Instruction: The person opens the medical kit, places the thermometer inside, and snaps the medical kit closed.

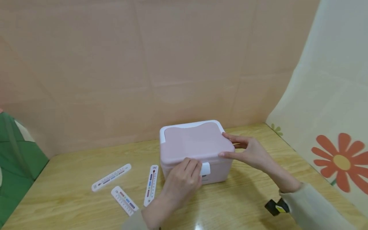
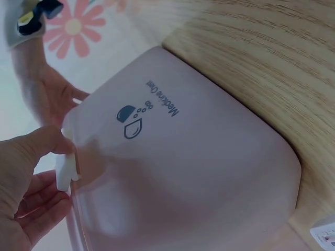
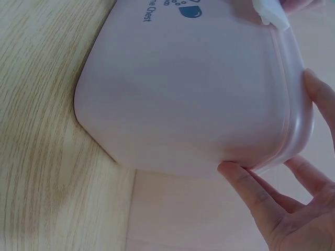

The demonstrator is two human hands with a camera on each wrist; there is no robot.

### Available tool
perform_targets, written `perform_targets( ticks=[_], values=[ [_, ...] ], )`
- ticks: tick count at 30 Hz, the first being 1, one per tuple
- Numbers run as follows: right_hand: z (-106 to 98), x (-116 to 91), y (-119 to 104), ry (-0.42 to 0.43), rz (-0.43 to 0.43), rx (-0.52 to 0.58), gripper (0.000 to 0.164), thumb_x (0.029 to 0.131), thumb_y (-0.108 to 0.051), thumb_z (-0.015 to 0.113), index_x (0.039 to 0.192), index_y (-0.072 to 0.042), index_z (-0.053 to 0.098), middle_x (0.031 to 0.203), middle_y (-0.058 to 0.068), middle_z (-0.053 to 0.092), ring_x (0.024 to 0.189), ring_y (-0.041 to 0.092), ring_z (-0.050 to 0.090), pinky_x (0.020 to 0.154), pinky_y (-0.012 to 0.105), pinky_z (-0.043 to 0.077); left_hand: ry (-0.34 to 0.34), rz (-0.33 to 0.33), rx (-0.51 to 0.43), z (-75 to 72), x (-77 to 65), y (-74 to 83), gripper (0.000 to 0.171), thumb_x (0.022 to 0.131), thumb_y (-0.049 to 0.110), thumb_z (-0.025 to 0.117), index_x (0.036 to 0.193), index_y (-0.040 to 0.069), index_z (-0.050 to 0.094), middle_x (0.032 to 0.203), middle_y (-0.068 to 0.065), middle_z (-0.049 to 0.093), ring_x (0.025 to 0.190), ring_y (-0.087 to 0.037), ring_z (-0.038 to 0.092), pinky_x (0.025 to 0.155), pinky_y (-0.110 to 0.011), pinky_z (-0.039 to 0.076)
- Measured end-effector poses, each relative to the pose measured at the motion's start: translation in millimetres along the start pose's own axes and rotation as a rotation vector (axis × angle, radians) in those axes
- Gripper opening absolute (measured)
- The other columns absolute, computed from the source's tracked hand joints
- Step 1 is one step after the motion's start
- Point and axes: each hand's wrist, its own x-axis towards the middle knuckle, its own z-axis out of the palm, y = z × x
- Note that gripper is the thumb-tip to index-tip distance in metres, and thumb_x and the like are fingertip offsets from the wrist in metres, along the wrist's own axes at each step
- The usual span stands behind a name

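Observation:
A pink medicine box (image 1: pixel 198 140) with a white-trimmed lid stands on the table, its lid down. "Medicine Chest" and a capsule drawing mark its front (image 2: pixel 188 151). My left hand (image 1: pixel 184 179) is at the front, thumb and fingertips pinching the white latch (image 2: pixel 66 170) at the lid's edge. At the right end, my right hand (image 1: pixel 253 153) holds the lid corner, thumb toward the front and fingers along the side. The right wrist view shows that hand's fingers (image 3: pixel 251 196) against the box wall and lid rim.
Left of the box lie several white thermometer strips: one slanted (image 1: pixel 111 177), one near the table edge (image 1: pixel 125 200), and one beside the box (image 1: pixel 151 185). A beige cloth backdrop (image 1: pixel 172 64) hangs behind; a flower-printed cloth (image 1: pixel 319 105) borders the right.

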Motion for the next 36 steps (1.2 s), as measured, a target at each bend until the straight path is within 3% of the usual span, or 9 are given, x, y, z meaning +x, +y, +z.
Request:
perform_targets(
  ticks=[3,6,10,14,19,29,36],
  values=[
    [-2,0,-2,0.001,-0.008,0.001,0.066,0.077,-0.031,0.081,0.135,-0.015,0.055,0.133,0.014,0.058,0.103,0.03,0.066,0.072,0.023,0.055,-0.004,0.0,-0.012,0.2,0.5,-0.5,0.033,0.076,0.024,0.068,0.102,0.003,0.069,0.094,-0.004,0.066,0.086,-0.015,0.061,0.082,-0.021,0.052],
    [-3,1,-3,0.003,-0.012,0.0,0.065,0.077,-0.031,0.081,0.135,-0.015,0.056,0.132,0.014,0.059,0.104,0.031,0.065,0.073,0.022,0.055,-0.006,-0.009,-0.042,0.2,1.1,0.1,0.022,0.082,0.017,0.061,0.099,0.004,0.066,0.094,-0.003,0.065,0.085,-0.013,0.06,0.079,-0.019,0.052],
    [-3,1,-3,0.004,-0.011,-0.004,0.066,0.077,-0.032,0.081,0.135,-0.015,0.056,0.131,0.015,0.06,0.103,0.03,0.066,0.073,0.022,0.055,0.009,-0.029,-0.06,0.8,0.5,2.5,0.015,0.084,0.005,0.05,0.094,0.004,0.061,0.093,-0.001,0.061,0.075,-0.009,0.055,0.064,-0.013,0.048],
    [-1,2,-1,0.002,-0.018,-0.004,0.066,0.077,-0.033,0.081,0.135,-0.015,0.056,0.131,0.014,0.06,0.102,0.029,0.066,0.073,0.022,0.055,0.008,-0.061,-0.103,-0.2,-2.6,4.9,0.016,0.082,0.002,0.053,0.096,0.004,0.06,0.094,-0.001,0.059,0.071,-0.007,0.054,0.056,-0.012,0.045],
    [0,1,0,0.002,-0.019,-0.025,0.066,0.077,-0.034,0.08,0.135,-0.015,0.056,0.132,0.013,0.059,0.103,0.028,0.066,0.074,0.023,0.054,0.005,-0.049,-0.151,-0.7,-8.3,7.5,0.019,0.085,0.002,0.051,0.101,0.004,0.061,0.096,-0.001,0.059,0.077,-0.008,0.056,0.059,-0.013,0.047],
    [2,-1,-1,0.013,-0.017,-0.015,0.066,0.077,-0.033,0.081,0.135,-0.016,0.056,0.13,0.013,0.06,0.102,0.028,0.066,0.073,0.022,0.054,-0.029,0.051,-0.132,-6.8,-16.0,11.3,0.026,0.08,0.0,0.047,0.096,0.008,0.066,0.09,0.001,0.061,0.08,-0.01,0.055,0.063,-0.014,0.047],
    [2,-1,0,0.011,-0.013,-0.016,0.066,0.077,-0.032,0.08,0.136,-0.016,0.055,0.131,0.014,0.06,0.104,0.03,0.065,0.072,0.022,0.054,-0.108,0.094,-0.094,-7.2,-19.4,14.0,0.024,0.078,0.004,0.059,0.098,0.012,0.07,0.094,0.005,0.066,0.088,-0.007,0.057,0.072,-0.013,0.05]
  ],
)
